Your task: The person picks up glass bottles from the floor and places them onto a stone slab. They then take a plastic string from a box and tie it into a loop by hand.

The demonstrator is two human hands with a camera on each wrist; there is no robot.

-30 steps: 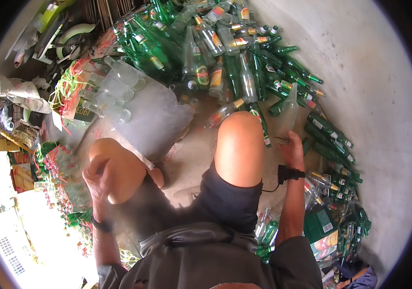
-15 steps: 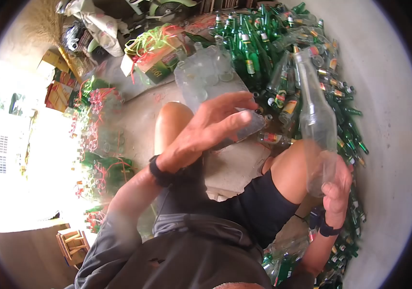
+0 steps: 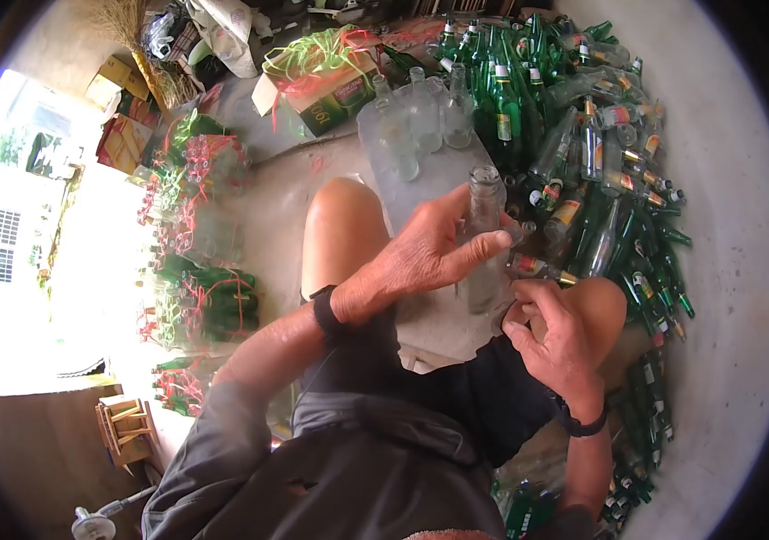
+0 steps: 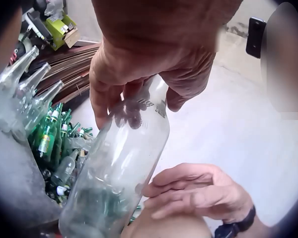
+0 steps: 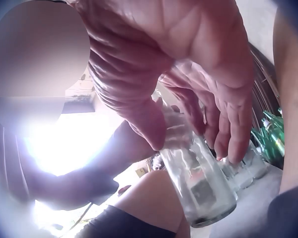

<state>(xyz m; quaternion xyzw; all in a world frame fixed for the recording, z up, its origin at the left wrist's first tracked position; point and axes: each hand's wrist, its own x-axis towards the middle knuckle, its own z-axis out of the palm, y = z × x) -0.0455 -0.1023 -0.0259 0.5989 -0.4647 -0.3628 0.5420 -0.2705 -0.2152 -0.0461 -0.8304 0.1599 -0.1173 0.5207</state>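
My left hand (image 3: 425, 247) grips a clear glass bottle (image 3: 483, 290) around its neck and upper part, thumb on one side and fingers on the other. The bottle (image 4: 116, 168) is transparent, with small raised lettering near its shoulder in the left wrist view. My right hand (image 3: 553, 346) is just beside the bottle's lower end, above my bent knee, its fingers loosely bent and holding nothing. From the right wrist, the bottle (image 5: 201, 183) shows beyond the right hand (image 5: 188, 59), partly hidden by its thumb and fingers.
Several clear bottles (image 3: 425, 117) stand on a grey slab (image 3: 378, 162) ahead. A large heap of green and clear bottles (image 3: 582, 153) runs along the right wall. Tied bundles of bottles (image 3: 209, 288) line the left. A carton (image 3: 335, 99) with green and red straps sits beyond the slab.
The right hand first reached down to the heap, then raised a clear bottle by its lower part. Now the left hand has the bottle by its neck and the right hand has let go.
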